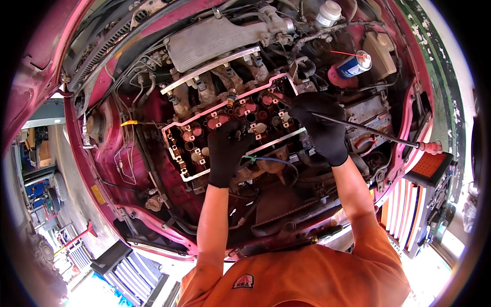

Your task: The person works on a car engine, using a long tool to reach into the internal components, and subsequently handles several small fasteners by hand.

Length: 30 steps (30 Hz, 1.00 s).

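An opened engine's cylinder head (192,177), with a pale rim and several round reddish lifters inside, lies beneath both hands. My left hand (226,153), in a black glove, is over its middle, with fingers curled together and their tips low among the lifters. Whatever they pinch is too dark and small to make out. My right hand (322,128), also gloved in black, is closed around a long pry bar (378,132) at the right end of the head. The bar's red handle (430,148) points right, and its far tip reaches in toward the head.
A blue and white spray can (353,65) with a red straw stands at the back right, near a white-capped reservoir (328,14). Behind the head lie a fuel rail (209,70) and a grey intake cover (217,41). Tool cabinets (417,204) stand outside the red car body.
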{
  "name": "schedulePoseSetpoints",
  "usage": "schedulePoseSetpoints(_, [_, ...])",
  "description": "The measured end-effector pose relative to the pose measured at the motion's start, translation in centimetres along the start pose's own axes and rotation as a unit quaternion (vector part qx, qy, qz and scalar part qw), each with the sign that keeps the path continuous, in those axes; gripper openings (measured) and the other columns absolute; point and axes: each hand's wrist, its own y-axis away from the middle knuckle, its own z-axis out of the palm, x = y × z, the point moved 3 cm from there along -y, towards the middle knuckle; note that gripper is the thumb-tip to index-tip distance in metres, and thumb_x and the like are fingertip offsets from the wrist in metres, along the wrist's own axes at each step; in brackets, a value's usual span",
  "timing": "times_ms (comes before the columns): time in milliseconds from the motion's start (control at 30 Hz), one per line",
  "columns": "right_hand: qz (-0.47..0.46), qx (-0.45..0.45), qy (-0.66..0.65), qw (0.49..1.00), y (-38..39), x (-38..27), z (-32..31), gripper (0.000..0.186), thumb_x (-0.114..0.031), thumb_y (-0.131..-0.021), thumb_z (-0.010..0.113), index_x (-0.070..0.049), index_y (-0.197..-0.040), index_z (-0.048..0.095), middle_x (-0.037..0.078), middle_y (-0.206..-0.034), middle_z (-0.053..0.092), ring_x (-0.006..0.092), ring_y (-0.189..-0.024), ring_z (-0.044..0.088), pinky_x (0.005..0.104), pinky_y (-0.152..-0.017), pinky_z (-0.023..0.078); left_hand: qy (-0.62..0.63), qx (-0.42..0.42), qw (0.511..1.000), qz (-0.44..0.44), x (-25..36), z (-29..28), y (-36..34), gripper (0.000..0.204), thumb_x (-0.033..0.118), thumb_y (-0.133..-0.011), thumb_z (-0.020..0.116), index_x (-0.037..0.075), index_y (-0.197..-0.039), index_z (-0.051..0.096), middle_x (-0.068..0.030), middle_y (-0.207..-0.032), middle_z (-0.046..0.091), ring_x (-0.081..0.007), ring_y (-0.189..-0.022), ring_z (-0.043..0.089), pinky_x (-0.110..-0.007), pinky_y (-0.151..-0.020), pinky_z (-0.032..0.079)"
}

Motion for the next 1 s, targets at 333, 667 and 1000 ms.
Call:
schedulePoseSetpoints(333, [-0.041,0.041,-0.038,0.998,-1.1,-3.1,-2.5,0.011,0.004,-0.078,0.071,0.003,-0.090,0.069,0.014,-0.085,0.069,0.0242,-0.074,0.066,0.0316,-0.067,0.052,-0.375,-0.046,0.913,0.155,2.5,2.8,-8.1,0.034,0.023,-0.070,0.073,0.010,-0.101,0.071,-0.0139,-0.094,0.069,-0.0338,-0.088,0.065,-0.043,-0.079,0.052])
schedulePoseSetpoints(667, [-0.027,0.069,-0.081,0.994,-0.7,-2.5,-3.9,0.008,0.004,-0.081,0.069,0.004,-0.089,0.070,0.014,-0.087,0.070,0.0225,-0.076,0.067,0.0302,-0.070,0.052,-0.350,-0.169,0.905,0.171,1.4,3.7,-10.3,0.052,0.016,-0.063,0.077,0.011,-0.114,0.068,-0.0141,-0.096,0.070,-0.0311,-0.089,0.067,-0.039,-0.081,0.052])
schedulePoseSetpoints(1000, [-0.044,0.081,-0.077,0.993,-0.7,-3.8,-4.9,0.007,0.004,-0.080,0.069,0.005,-0.088,0.069,0.015,-0.087,0.069,0.0232,-0.081,0.066,0.0328,-0.073,0.051,-0.166,-0.255,0.951,0.053,1.4,3.5,-10.9,0.043,0.007,-0.063,0.074,0.005,-0.106,0.069,-0.0137,-0.081,0.068,-0.0233,-0.073,0.066,-0.032,-0.070,0.052])
